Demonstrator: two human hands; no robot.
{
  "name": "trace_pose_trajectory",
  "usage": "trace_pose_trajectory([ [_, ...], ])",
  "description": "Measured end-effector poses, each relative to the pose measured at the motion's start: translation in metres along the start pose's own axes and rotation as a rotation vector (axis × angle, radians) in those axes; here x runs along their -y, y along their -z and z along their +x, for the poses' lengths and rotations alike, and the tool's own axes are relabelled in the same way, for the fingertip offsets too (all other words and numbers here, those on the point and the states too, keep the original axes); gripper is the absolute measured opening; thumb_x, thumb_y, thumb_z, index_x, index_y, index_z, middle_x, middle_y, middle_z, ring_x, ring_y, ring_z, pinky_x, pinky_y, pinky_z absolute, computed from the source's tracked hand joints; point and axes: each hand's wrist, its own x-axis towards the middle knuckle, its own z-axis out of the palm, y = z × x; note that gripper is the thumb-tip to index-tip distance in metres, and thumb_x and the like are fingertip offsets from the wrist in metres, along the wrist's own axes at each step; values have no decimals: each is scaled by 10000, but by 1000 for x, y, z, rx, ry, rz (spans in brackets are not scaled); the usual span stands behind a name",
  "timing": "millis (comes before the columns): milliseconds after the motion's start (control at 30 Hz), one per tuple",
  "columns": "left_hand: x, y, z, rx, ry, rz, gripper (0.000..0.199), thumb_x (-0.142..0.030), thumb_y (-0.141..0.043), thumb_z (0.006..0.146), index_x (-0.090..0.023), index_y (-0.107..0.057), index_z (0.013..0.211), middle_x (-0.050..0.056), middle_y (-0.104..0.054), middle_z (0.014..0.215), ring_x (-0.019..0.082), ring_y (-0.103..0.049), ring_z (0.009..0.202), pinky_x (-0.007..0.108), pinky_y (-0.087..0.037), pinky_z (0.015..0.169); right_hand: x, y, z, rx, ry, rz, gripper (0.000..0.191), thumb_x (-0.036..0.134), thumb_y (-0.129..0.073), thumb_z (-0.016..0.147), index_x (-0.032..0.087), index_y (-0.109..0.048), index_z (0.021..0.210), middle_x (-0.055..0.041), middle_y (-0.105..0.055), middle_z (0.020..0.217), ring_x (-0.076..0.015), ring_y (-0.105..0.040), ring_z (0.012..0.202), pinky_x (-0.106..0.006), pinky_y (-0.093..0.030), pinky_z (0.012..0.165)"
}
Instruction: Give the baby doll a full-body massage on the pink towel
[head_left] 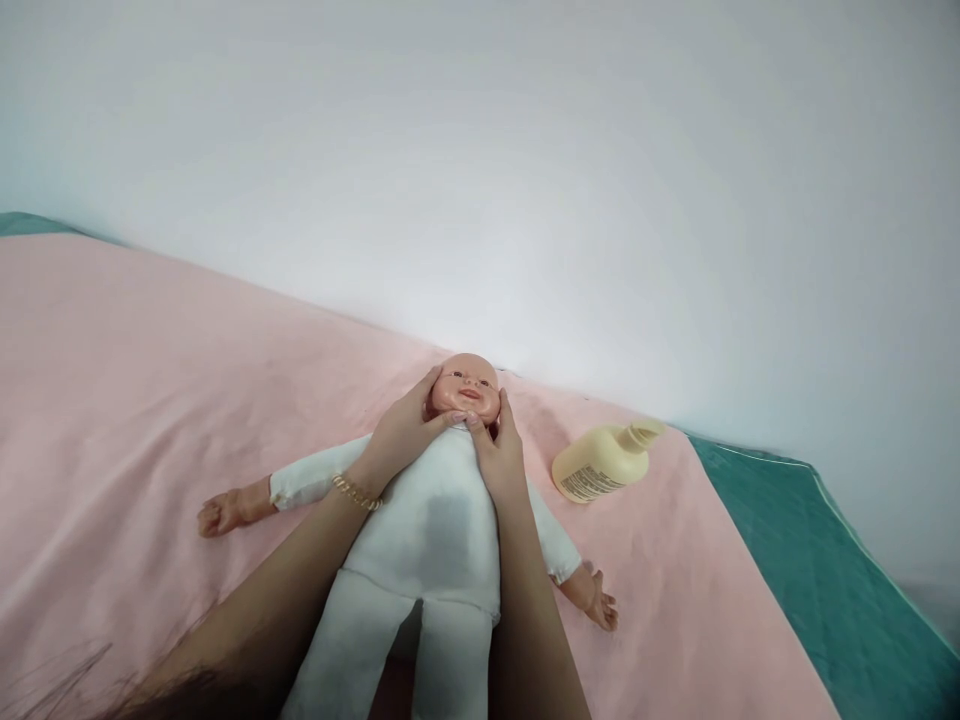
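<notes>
A baby doll (446,515) with a white cloth body lies on its back, its arms spread out to both sides. Its hard plastic head is cupped between my two hands. My left hand (405,428), with a beaded bracelet at the wrist, wraps the left side of the head, thumb below the chin. My right hand (501,450) holds the right side, its thumb also under the chin, close to the other thumb. The fingers behind the head are partly hidden. A pale yellow pump bottle (600,463) stands to the right of the doll.
A pink sheet (150,380) lies under the doll and bottle, with some wrinkles at the left. Green cloth (840,570) shows beyond its right edge and at the far left. A plain pale wall (480,170) rises behind the doll's head.
</notes>
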Motion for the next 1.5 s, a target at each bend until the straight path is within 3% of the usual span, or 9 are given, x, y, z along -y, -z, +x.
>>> trace_pose_trajectory([
  [333, 1, 0, -2, -17, -52, 61, 637, -459, -401, 935, -228, -259, 1511, 57, -421, 1490, 251, -440, 1337, 394, -358, 1088, 0, 3, 0, -24, 25, -69, 684, 516, -394, 939, 135, -284, 1496, -97, -370, 1512, -240, -366, 1390, -406, -306, 1146],
  [667, 0, 1, -2, -15, -41, 33, 612, -465, -275, 972, -167, -277, 1507, 72, -378, 1514, 240, -376, 1381, 391, -307, 1126, -5, 0, 3, -72, 26, 12, 691, 569, -335, 944, 122, -343, 1471, -106, -400, 1492, -241, -406, 1364, -411, -382, 1096],
  [800, 0, 1, -2, -19, -19, 13, 651, -488, -415, 929, -196, -300, 1499, 66, -407, 1498, 252, -418, 1352, 390, -336, 1108, 1, 1, 0, -59, -11, -13, 723, 588, -420, 912, 148, -335, 1479, -98, -432, 1473, -250, -416, 1358, -412, -341, 1127],
  [933, 2, 0, 0, -10, 7, -24, 814, -491, -627, 806, -225, -292, 1498, 73, -492, 1437, 269, -529, 1247, 382, -429, 1026, 4, 1, -1, -24, -45, 23, 845, 580, -584, 829, 167, -279, 1499, -105, -459, 1453, -260, -481, 1308, -409, -395, 1091],
  [1067, 2, -1, 0, -8, 18, -43, 847, -479, -659, 780, -227, -286, 1498, 73, -503, 1428, 262, -550, 1219, 369, -462, 984, 3, 0, -2, -11, -20, 41, 845, 535, -631, 810, 180, -286, 1496, -102, -483, 1436, -253, -505, 1285, -405, -408, 1079],
  [1267, 1, 0, 0, -19, -8, 18, 769, -489, -587, 833, -222, -298, 1494, 78, -492, 1437, 277, -520, 1259, 386, -426, 1026, 3, 1, -1, -14, -5, 16, 829, 539, -593, 834, 167, -271, 1501, -107, -458, 1454, -262, -483, 1304, -411, -405, 1079],
  [1500, 4, 0, -1, -5, -66, 65, 628, -485, -339, 957, -222, -239, 1518, 54, -403, 1501, 242, -412, 1358, 384, -346, 1099, -1, 3, 1, -39, 31, -60, 711, 549, -387, 936, 115, -292, 1490, -112, -407, 1488, -239, -398, 1370, -399, -321, 1134],
])
